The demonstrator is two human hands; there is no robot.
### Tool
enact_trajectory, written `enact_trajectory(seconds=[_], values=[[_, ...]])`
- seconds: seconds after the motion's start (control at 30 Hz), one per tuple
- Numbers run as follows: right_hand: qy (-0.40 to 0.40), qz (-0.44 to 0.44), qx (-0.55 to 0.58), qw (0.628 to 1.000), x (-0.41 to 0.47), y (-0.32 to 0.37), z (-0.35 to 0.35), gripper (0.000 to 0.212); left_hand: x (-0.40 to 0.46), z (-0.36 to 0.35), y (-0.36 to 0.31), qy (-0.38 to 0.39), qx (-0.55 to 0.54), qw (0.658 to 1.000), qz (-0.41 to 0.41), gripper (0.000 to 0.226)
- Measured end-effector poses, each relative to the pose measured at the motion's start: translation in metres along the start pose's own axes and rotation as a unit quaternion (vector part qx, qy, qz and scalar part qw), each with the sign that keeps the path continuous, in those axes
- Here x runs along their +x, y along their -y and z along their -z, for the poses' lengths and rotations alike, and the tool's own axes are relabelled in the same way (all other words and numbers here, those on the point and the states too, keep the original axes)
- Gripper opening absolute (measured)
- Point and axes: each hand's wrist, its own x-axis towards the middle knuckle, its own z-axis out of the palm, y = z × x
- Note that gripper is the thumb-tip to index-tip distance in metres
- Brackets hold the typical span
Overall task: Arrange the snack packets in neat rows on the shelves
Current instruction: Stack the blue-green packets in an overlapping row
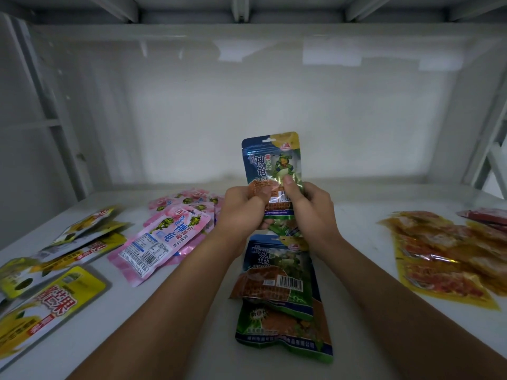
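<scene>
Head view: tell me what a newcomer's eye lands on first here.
First, the blue packet held upright at centre, its lower end in the grip of both the left hand and right hand. Next, more blue packets lying overlapped on the shelf just below the hands. Then the colour groups: pink packets and yellow packets at left, orange packets at right.

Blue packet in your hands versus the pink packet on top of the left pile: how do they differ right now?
The blue packet is held upright, gripped at its lower end by the left hand and right hand; the pink packet lies flat on the shelf, untouched. The blue packet is blue with a yellow corner; the pink packet is pink and white. Both show cartoon turtle art and a barcode.
</scene>
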Motion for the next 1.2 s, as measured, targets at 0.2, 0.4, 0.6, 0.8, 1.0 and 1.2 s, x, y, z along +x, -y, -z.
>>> enact_trajectory(seconds=[0.2,0.4,0.6,0.8,1.0,1.2], values=[[0.005,0.008,-0.091,0.996,0.0,-0.005,0.005,0.067,-0.001,0.002,-0.001,0.004,-0.017,1.0,-0.006,0.017],[0.001,0.076,-0.055,0.996,-0.001,-0.007,0.004,0.046,-0.003,0.003,-0.001,0.006,-0.033,0.999,-0.004,0.025],[-0.013,0.08,-0.033,0.996,-0.001,-0.005,0.002,0.038,-0.005,0.003,-0.005,0.019,-0.02,0.999,0.028,0.04],[-0.017,0.083,-0.007,0.996,-0.004,-0.003,0.0,0.056,-0.007,0.003,-0.009,0.019,-0.017,0.999,0.025,0.035],[0.027,0.011,0.012,1.0,-0.004,0.003,0.001,0.055,-0.008,0.001,-0.008,-0.022,-0.021,1.0,0.004,0.035],[0.035,0.011,0.025,0.999,-0.006,0.007,-0.002,0.06,-0.007,0.002,-0.01,-0.033,-0.017,0.999,0.011,0.039]])
